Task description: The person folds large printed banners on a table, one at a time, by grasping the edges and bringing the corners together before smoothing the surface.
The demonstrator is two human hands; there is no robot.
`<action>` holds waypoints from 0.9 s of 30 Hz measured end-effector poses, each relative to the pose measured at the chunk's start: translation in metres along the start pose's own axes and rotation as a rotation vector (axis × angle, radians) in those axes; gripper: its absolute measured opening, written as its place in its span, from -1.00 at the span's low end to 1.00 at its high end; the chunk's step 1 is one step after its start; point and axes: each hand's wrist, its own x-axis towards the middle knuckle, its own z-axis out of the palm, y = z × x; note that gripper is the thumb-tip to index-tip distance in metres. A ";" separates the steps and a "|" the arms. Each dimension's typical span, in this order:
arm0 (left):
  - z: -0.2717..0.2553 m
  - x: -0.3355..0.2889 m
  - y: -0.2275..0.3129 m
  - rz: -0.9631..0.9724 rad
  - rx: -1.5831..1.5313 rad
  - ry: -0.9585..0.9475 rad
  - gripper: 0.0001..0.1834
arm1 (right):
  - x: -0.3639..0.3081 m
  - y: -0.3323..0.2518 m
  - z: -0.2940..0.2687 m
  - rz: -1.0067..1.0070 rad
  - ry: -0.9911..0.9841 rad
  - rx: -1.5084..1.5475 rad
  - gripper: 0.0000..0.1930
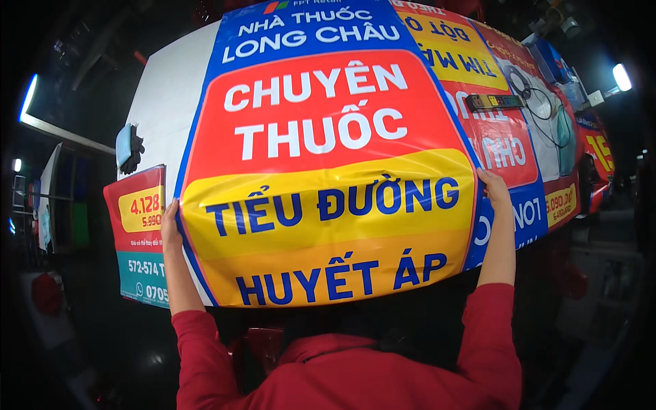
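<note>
A large printed vinyl banner, blue, red and yellow with white and blue lettering, lies across the table in front of me. Its near part sags over the table's front edge and shows soft ripples. My left hand is closed on the banner's left edge, its fingers partly hidden. At the opposite side edge, my right hand grips the banner a little higher up, with several fingers showing over the sheet. Both arms reach forward in red sleeves.
White tabletop shows at left, with a dark glove and light blue item on its edge. A red and teal printed sheet lies by my left hand. Another banner spreads at right, under a dark bar near a looped cord.
</note>
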 end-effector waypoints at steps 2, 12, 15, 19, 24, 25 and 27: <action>-0.013 0.012 0.004 0.052 -0.288 -0.070 -0.64 | -0.013 -0.007 -0.015 -0.027 0.015 0.264 -0.67; 0.009 0.080 0.164 0.521 -0.332 -0.100 -0.66 | -0.107 -0.061 -0.072 -0.615 0.388 0.845 -0.78; 0.020 0.109 0.223 0.589 -0.260 -0.403 -0.72 | -0.180 -0.025 -0.066 -0.628 0.638 0.992 -0.74; 0.050 0.111 0.224 0.487 -0.530 -0.541 -0.70 | -0.335 0.062 -0.050 -0.611 0.755 1.009 -0.72; 0.156 0.072 0.275 0.443 -0.653 -1.255 -0.63 | -0.522 0.143 -0.041 -0.593 1.099 0.952 -0.74; 0.185 0.072 0.271 0.438 -0.603 -1.328 -0.61 | -0.558 0.151 -0.037 -0.520 1.234 0.973 -0.73; 0.265 -0.004 0.258 0.398 -0.422 -1.099 -0.75 | -0.695 0.220 -0.054 -0.527 1.227 0.911 -0.66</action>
